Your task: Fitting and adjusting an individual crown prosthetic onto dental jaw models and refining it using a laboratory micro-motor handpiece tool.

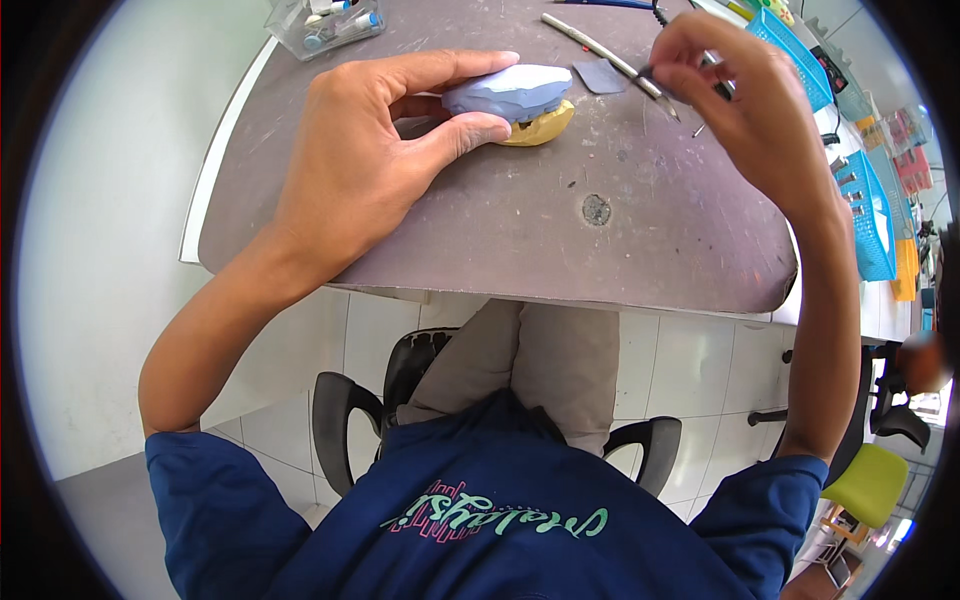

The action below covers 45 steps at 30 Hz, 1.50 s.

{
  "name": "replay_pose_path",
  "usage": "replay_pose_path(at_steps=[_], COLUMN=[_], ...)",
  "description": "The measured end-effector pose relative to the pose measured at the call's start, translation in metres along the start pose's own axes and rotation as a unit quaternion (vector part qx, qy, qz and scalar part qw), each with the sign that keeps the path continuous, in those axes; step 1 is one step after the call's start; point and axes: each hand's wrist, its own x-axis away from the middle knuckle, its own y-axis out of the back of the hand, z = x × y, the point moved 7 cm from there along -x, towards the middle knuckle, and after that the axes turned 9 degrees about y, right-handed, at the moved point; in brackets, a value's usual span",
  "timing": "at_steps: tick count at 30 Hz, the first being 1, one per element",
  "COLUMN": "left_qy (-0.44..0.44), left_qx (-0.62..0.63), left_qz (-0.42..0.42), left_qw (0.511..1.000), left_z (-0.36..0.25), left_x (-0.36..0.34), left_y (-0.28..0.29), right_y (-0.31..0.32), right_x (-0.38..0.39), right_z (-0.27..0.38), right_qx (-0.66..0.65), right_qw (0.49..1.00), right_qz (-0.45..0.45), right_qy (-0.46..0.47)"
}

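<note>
My left hand (365,150) is closed round a dental cast near the far middle of the desk, thumb on the near side and fingers along the far side. Its upper part is a blue-grey plaster model (510,92), pale on top, resting on a yellow plaster model (540,126). To the right, my right hand (740,105) is raised over the desk with thumb and forefinger pinched on a small dark piece (646,73), too small to name. Below the fingertips lie a white pencil-shaped tool (592,44) and a small grey square sheet (600,76).
The brown desk mat (480,220) has a worn round spot. A clear box of small bottles (325,25) stands far left. Blue baskets (868,215) line the right side, close to my right forearm. A white wall (100,220) bounds the left.
</note>
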Motion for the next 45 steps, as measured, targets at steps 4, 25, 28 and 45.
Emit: replay_pose_path(at_steps=[4, 25, 28, 45], left_qy=[-0.01, 0.017, 0.023, -0.02], left_qx=[-0.053, -0.004, 0.004, -0.123], left_qz=[-0.006, -0.017, -0.018, -0.02], left_qw=[0.999, 1.0, 1.0, 0.992], left_z=[-0.003, 0.0, 0.0, -0.015], left_x=[0.0, 0.001, 0.001, 0.0], left_y=[0.002, 0.0, 0.001, 0.007], right_y=[0.014, -0.048, -0.05, -0.049], right_x=[0.014, 0.04, 0.04, 0.039], right_z=[-0.001, 0.003, 0.001, 0.009], right_qx=[-0.177, -0.42, -0.41, -0.428], right_qw=[0.956, 0.852, 0.855, 0.849], right_qz=[-0.144, -0.125, -0.091, -0.108], right_qy=[-0.183, -0.286, -0.304, -0.29])
